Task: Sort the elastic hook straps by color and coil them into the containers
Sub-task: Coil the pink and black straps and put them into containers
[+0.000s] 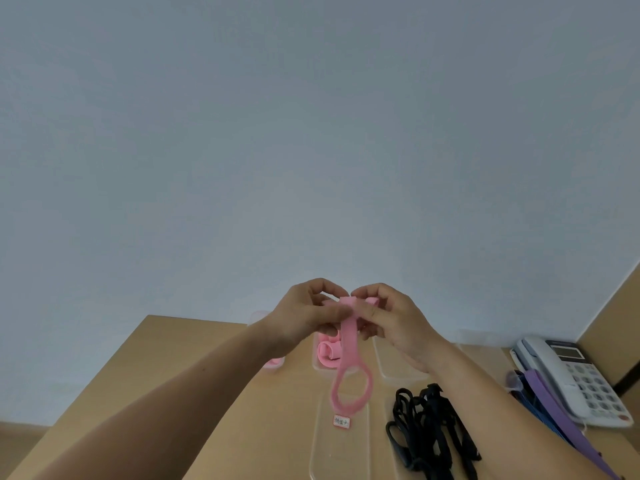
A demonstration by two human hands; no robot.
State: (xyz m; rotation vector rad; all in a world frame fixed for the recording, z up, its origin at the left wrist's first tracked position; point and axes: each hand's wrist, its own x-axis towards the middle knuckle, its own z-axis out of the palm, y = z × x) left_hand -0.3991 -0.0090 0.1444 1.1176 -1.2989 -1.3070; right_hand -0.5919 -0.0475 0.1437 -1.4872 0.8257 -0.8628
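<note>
I hold a pink elastic strap (349, 358) up above the desk. My left hand (304, 313) pinches its top end from the left, and my right hand (391, 320) pinches the same end from the right. The rest of the strap hangs down in a loop. Behind it a clear container (317, 365) holds coiled pink straps (327, 353). A pile of black straps (431, 434) lies on the desk at the lower right. Purple and blue straps (554, 407) lie further right, beside the phone.
A clear lid with a small label (341, 421) lies flat below the hanging loop. Another clear container (398, 370) stands behind my right wrist. A white desk phone (575, 379) sits at the right edge. The wooden desk (194, 348) meets a pale wall.
</note>
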